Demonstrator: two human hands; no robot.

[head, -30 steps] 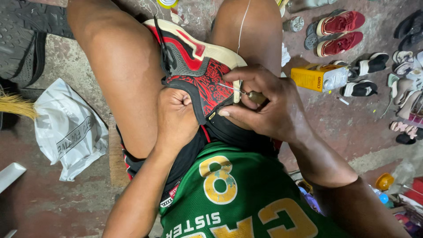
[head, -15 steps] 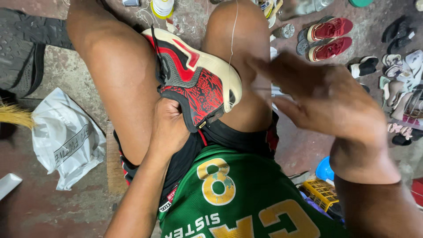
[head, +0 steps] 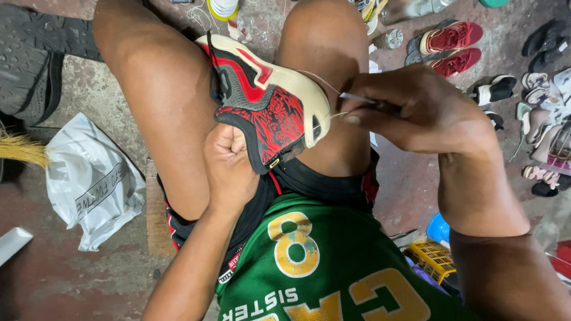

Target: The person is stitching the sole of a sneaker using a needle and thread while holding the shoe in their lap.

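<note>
Here the red-and-black sneaker [head: 267, 110], cream-soled, sits in the left hand's [head: 229, 160] clenched grip; right hand [head: 416, 110] pinches a needle [head: 363, 98].

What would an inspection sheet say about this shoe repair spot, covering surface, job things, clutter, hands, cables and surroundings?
Surface: stained concrete floor; the work sits on the person's lap.
Job's things: red and black sneaker with cream sole, held between the knees; thin thread runs from the sole edge to the right hand.
Clutter: white plastic bag left; broom bristles at the left edge.
Hands: left hand fisted in a grip on the sneaker's opening; right hand pinches a thin metal tool at the sole.
Cables: nothing seen.
Surroundings: red sandals and more footwear right; yellow crate and a blue object lower right.
</note>
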